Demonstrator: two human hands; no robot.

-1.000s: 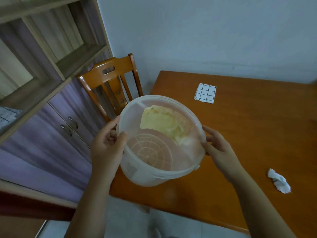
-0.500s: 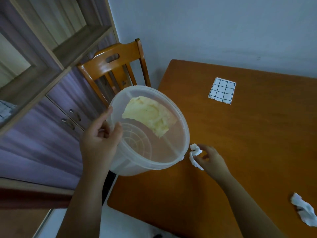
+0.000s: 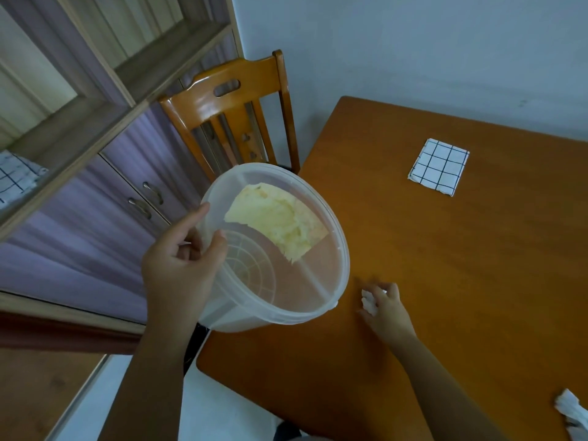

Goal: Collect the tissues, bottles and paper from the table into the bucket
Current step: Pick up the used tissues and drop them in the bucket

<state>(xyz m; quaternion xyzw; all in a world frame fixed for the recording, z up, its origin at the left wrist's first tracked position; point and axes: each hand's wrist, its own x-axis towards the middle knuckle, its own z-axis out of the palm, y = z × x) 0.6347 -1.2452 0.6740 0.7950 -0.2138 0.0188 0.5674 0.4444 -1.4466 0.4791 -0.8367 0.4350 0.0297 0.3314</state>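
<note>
The left hand (image 3: 181, 265) grips the rim of the translucent bucket (image 3: 337, 249), tilted over the table (image 3: 445, 265) corner with yellowish paper (image 3: 280, 221) inside; the right hand (image 3: 386, 308) pinches a crumpled tissue (image 3: 369, 301) beside it; another tissue (image 3: 571, 409) lies at the near right edge

One wide-angle camera on the person's head looks forward and steeply down from above the near left corner of the wooden table (image 3: 461, 281), close over its edge. The wooden chair (image 3: 229, 76) and cabinet (image 3: 95, 218) fill the left side.
</note>
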